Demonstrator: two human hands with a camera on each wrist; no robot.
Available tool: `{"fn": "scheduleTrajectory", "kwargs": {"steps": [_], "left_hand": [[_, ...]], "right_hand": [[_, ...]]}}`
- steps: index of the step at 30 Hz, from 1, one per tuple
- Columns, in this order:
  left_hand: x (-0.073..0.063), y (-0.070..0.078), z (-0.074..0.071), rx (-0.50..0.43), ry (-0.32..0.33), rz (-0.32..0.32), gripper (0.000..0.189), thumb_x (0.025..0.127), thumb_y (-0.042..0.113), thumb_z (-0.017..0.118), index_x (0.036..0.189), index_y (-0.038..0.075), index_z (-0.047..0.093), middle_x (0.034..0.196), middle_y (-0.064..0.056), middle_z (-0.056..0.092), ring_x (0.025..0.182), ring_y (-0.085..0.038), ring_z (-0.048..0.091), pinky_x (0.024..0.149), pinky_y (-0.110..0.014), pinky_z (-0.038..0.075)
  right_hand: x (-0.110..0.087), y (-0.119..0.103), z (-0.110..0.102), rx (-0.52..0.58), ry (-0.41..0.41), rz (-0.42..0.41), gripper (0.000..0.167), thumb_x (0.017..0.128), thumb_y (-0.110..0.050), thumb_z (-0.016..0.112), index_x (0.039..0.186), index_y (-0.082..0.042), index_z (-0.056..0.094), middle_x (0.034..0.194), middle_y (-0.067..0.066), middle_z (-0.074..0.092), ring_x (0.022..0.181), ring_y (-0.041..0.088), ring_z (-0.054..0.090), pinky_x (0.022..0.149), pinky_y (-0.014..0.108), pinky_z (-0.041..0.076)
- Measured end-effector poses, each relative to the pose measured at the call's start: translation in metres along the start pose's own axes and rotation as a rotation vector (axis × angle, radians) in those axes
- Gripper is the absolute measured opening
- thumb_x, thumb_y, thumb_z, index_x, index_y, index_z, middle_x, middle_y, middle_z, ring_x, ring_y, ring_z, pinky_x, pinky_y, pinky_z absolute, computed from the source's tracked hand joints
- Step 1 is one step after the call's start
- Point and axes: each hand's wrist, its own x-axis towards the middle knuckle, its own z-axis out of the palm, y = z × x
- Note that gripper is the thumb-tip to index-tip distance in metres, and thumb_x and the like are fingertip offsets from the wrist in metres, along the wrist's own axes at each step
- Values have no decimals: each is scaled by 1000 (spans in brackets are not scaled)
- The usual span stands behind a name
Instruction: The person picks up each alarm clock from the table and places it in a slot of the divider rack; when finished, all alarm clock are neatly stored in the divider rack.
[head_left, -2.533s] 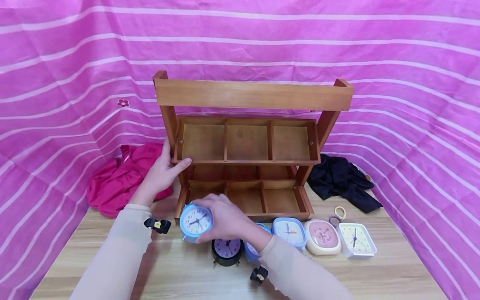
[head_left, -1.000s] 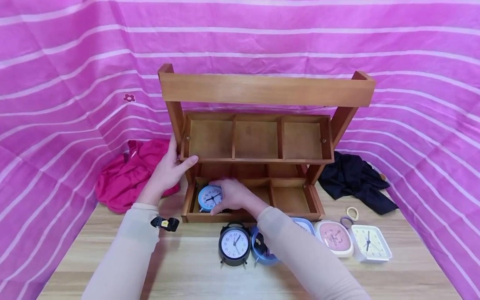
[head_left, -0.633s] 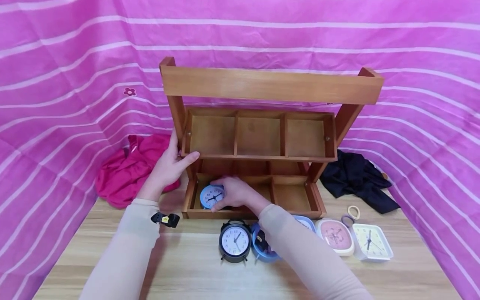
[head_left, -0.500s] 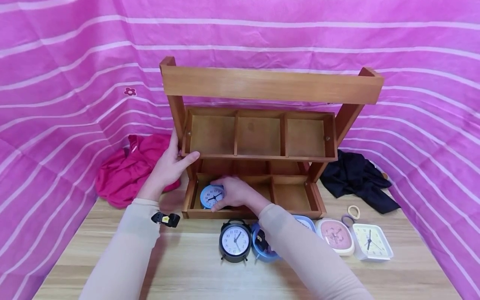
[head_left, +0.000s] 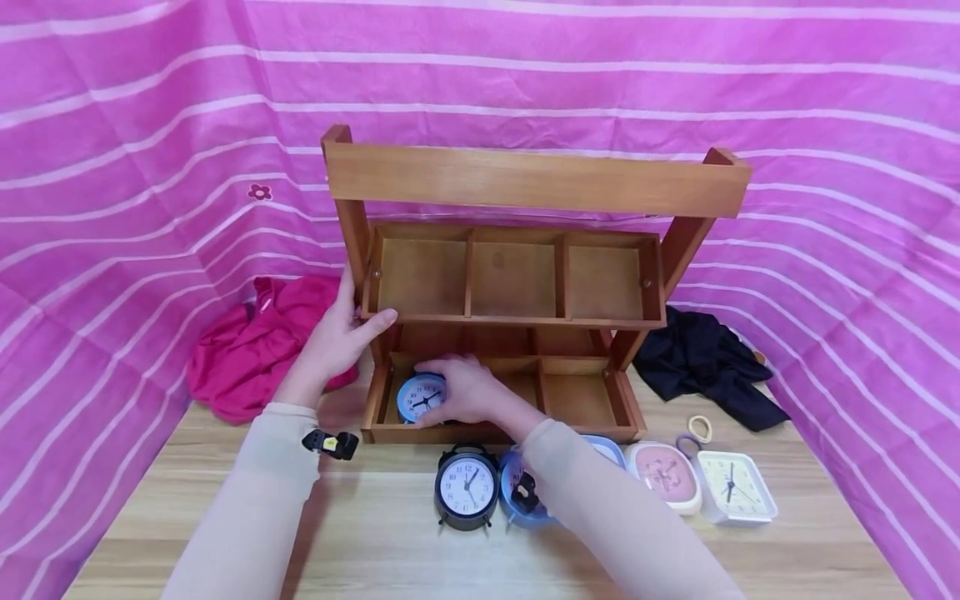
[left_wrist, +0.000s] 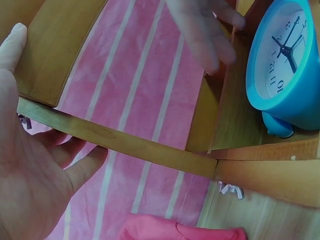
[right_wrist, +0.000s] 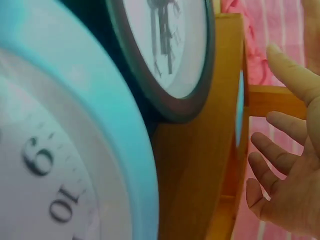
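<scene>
Head: light-blue clock (head_left: 420,398) stands in the lower-left compartment (head_left: 402,365) of the wooden rack (head_left: 532,179), facing out its front; round, no long axis evident. Left hand (head_left: 334,340) grips the rack's left side. Placement judged nearly complete; next move calls for withdrawal. Left wrist: right hand (left_wrist: 202,32) extended, apart from the clock. Right wrist: same hand loosely spread, holding nothing

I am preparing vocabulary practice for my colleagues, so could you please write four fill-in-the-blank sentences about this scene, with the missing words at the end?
1. The person's left hand holds the wooden rack at its ____ side.
2. The round clock in the lower tray has a ____ rim.
3. The upper tray is divided into ____ compartments.
4. The square clock farthest to the right has a ____ case.

Missing words: left; blue; three; white.
</scene>
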Motion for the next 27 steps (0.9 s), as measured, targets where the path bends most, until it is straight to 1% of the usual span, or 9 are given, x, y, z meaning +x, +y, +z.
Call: {"fn": "scheduleTrajectory", "kwargs": {"steps": [3, 7, 11, 15, 21, 27], "left_hand": [[0, 1, 0, -8, -6, 7, 104, 98, 30, 73, 164, 50, -6, 170, -11, 27, 148, -43, 40, 112, -69, 40], [1, 1, 0, -9, -10, 2, 105, 98, 31, 73, 164, 48, -7, 171, -11, 25, 149, -44, 38, 111, -71, 38], [0, 1, -2, 6, -11, -13, 104, 99, 35, 72, 164, 49, -9, 172, -10, 23, 150, -44, 36, 112, -72, 37], [0, 2, -2, 22, -6, -24, 102, 99, 39, 71, 163, 52, -7, 172, -10, 24, 151, -43, 36, 114, -71, 35], [-2, 0, -2, 42, -11, -51, 101, 100, 43, 69, 162, 52, -9, 171, -12, 25, 150, -45, 36, 114, -71, 34], [-2, 0, -1, 46, -4, -42, 101, 100, 42, 69, 163, 52, -9, 171, -13, 25, 149, -46, 36, 114, -72, 33]], "right_hand": [[-14, -2, -6, 21, 29, -40, 82, 78, -47, 91, 148, -21, 60, 147, 4, 58, 135, 26, 49, 117, 57, 38], [-40, -4, -14, 31, 50, -86, 82, 80, -49, 89, 150, -21, 58, 150, 4, 55, 136, 27, 47, 114, 61, 39], [-64, -6, -20, -6, 63, -109, 84, 80, -51, 88, 153, -25, 55, 152, 2, 53, 136, 26, 46, 112, 59, 39], [-86, -8, -24, -45, 81, -119, 86, 78, -53, 89, 154, -30, 54, 153, 1, 54, 136, 25, 47, 110, 55, 41], [-108, -7, -14, -115, 63, -104, 87, 76, -56, 89, 152, -31, 56, 149, -2, 57, 134, 24, 50, 106, 52, 43], [-120, -4, -3, -182, 66, -110, 83, 75, -62, 87, 148, -32, 60, 143, -5, 61, 129, 22, 54, 98, 46, 44]]}}
